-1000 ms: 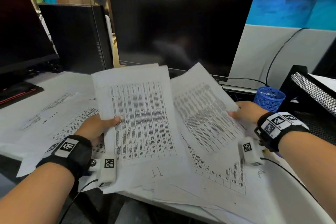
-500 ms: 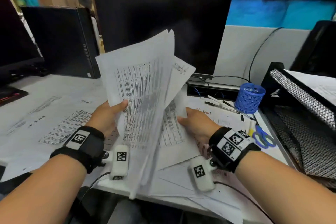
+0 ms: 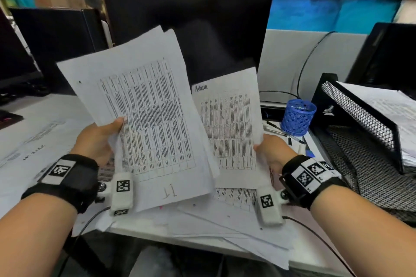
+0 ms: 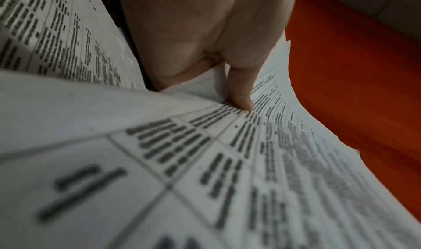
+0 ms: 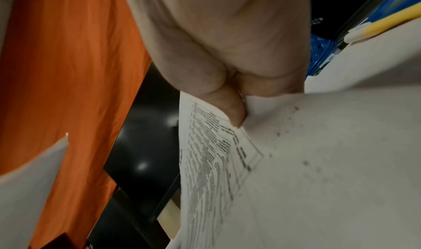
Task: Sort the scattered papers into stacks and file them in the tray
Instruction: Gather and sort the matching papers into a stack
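My left hand [image 3: 101, 139] grips a small sheaf of printed table sheets [image 3: 146, 114] by its left edge, held up and tilted, with "IT" handwritten at the bottom. The left wrist view shows the thumb [image 4: 241, 98] pressed on the top sheet [image 4: 227, 163]. My right hand [image 3: 270, 150] pinches a single printed sheet [image 3: 227, 128] headed "Admin" at its right edge, just right of the sheaf. In the right wrist view the thumb [image 5: 230, 109] pinches that sheet [image 5: 318, 163]. More loose papers [image 3: 202, 216] lie on the desk below. The black mesh tray [image 3: 360, 119] stands at the right, holding papers.
A large dark monitor [image 3: 202, 29] stands behind the papers, and another black screen [image 3: 56, 47] at the left. A blue mesh pen cup [image 3: 297, 117] sits beside the tray, with pens and scissors near it. Papers cover the left of the desk [image 3: 33, 141] and overhang its front edge.
The right hand has lifted the "Admin" sheet off the desk and holds it up beside the sheaf. The left hand's sheaf has turned to face me flat again.
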